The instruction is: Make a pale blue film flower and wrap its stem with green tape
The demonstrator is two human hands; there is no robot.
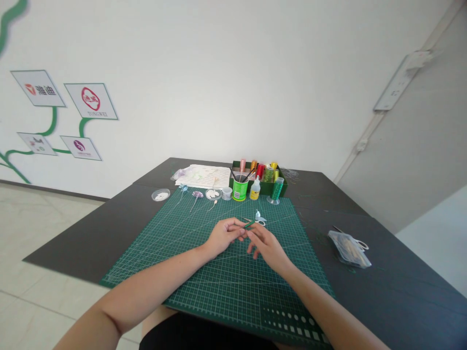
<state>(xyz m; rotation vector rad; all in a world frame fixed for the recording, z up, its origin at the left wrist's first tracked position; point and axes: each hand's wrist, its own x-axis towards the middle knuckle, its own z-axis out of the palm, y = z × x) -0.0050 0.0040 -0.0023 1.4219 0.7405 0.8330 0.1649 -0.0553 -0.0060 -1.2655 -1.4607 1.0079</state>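
Both my hands meet over the middle of a green cutting mat [204, 272]. My left hand [223, 235] has its fingers curled and pinches one end of a thin green stem [249, 224]. My right hand [265, 244] touches the same stem with its fingertips, the other fingers pointing down at the mat. A small white flower-like piece [260, 219] lies on the mat just beyond the stem's far end.
At the mat's far edge stand a green cup with brushes [240, 188], a glue bottle [255, 189], small round dishes [160, 195], little flowers on stems [197, 196] and a green box of bead tubes [266, 175]. A clear plastic bag [349, 248] lies on the dark table at right.
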